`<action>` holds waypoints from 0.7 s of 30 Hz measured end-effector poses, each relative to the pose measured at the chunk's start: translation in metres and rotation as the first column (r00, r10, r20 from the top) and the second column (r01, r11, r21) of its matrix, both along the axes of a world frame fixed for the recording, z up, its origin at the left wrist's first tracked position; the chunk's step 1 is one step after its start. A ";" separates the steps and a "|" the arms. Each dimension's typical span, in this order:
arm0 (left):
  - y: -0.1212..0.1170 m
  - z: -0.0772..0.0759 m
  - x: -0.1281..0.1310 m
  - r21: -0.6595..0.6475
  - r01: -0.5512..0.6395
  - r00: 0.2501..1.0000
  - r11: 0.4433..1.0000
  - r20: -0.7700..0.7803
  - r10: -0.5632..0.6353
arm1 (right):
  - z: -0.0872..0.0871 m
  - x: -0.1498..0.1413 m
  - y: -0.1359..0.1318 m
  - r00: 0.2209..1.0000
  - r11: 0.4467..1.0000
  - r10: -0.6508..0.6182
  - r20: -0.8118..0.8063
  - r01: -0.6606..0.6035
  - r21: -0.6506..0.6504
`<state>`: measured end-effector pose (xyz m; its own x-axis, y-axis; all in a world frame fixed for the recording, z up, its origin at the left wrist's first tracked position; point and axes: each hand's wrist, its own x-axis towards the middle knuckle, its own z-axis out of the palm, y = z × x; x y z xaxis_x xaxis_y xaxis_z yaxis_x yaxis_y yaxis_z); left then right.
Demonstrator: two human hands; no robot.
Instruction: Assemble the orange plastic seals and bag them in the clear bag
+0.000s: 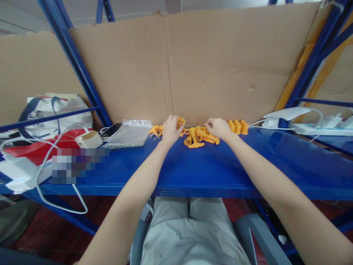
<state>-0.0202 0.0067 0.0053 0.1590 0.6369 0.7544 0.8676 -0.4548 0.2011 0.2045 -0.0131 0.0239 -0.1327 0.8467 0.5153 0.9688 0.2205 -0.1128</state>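
Observation:
My left hand [171, 130] is closed around a hollow orange plastic cup-shaped piece [181, 121], its round opening facing me. Just left of that hand lie orange handles [156, 130] with metal corkscrew spirals. A heap of orange plastic T-shaped pieces [196, 139] lies between my hands on the blue table. My right hand [219, 127] is at the heap's right side with its fingertips pinched together; whatever they hold is hidden. Several orange bell-shaped pieces [237, 127] stand upright in a cluster, right behind my right hand.
A cardboard sheet [220, 66] walls off the back of the blue table [198, 173]. On the left are clear plastic bags [129, 134], a phone [111, 130], a white adapter [88, 140], cables and a cloth bag [60, 112]. A power strip [317, 129] lies at right.

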 end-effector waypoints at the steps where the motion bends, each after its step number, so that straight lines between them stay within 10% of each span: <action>1: -0.001 0.000 0.001 0.003 0.007 1.000 1.000 -0.014 -0.007 | -0.002 -0.002 0.001 0.998 0.997 0.068 -0.011 -0.068 0.020; 9: -0.006 -0.006 0.013 -0.004 0.143 0.972 0.990 -0.189 -0.141 | -0.015 -0.018 0.005 0.841 0.836 0.538 -0.058 -0.524 0.162; 21: 0.000 -0.013 0.021 0.087 0.381 0.893 0.921 -0.295 -0.341 | -0.019 -0.024 0.011 0.758 0.792 0.610 -0.232 -0.567 0.228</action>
<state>0.0008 0.0065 -0.0076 0.5668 0.3890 0.7262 0.6500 -0.7528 -0.1040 0.1800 -0.0022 0.0051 -0.4143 0.5679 0.7113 0.5732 0.7698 -0.2808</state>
